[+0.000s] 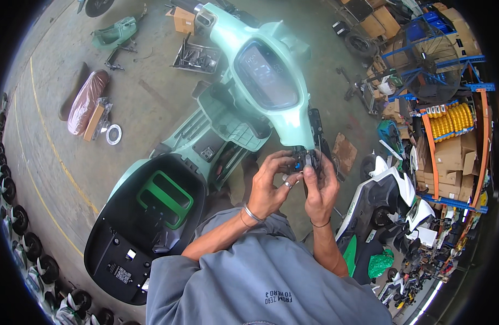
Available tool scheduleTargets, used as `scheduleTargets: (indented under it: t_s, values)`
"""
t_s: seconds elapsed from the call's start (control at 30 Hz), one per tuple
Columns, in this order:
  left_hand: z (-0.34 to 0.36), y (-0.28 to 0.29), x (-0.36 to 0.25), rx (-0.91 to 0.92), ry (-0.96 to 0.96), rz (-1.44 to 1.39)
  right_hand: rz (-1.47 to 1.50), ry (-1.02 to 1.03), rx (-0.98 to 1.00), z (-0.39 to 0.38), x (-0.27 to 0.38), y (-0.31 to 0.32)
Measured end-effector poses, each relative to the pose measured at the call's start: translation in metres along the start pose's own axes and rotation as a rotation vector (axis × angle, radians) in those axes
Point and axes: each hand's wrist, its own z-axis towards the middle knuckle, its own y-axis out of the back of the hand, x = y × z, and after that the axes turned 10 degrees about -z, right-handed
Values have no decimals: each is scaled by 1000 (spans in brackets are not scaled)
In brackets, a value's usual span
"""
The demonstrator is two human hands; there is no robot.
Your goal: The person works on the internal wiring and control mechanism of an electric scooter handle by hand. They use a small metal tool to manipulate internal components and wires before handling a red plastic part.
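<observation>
A mint-green scooter (282, 124) stands before me, its oval display (265, 73) facing up and its black open storage well (119, 254) at lower left, with a green frame (165, 195) inside. At the end of the handlebar, both hands are on a small black switch part (306, 157) with a bit of blue on it. My left hand (271, 184) curls round its left side, thumb and fingers closed on it. My right hand (320, 187) grips it from the right, thumb raised along it; some fingertips are hidden behind the part.
A wrapped seat (87, 103) and tool tray (195, 57) lie on the floor at upper left and top. Racks with boxes (449, 179) line the right. A white scooter (368, 200) stands at my right. A row of wheels (22, 216) runs along the far left.
</observation>
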Motion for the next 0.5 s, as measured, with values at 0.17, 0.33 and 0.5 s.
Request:
scheduleTargets:
  t_s: [0.17,0.33,0.5]
  values:
    - [0,2,-1,-3,-38,-3,10,18,14,1,-1,2]
    - [12,12,-8,94,-33,49,52,0,12,0,-5,2]
    - [19,17,-14,179,1,69,15,27,12,-1,-3,1]
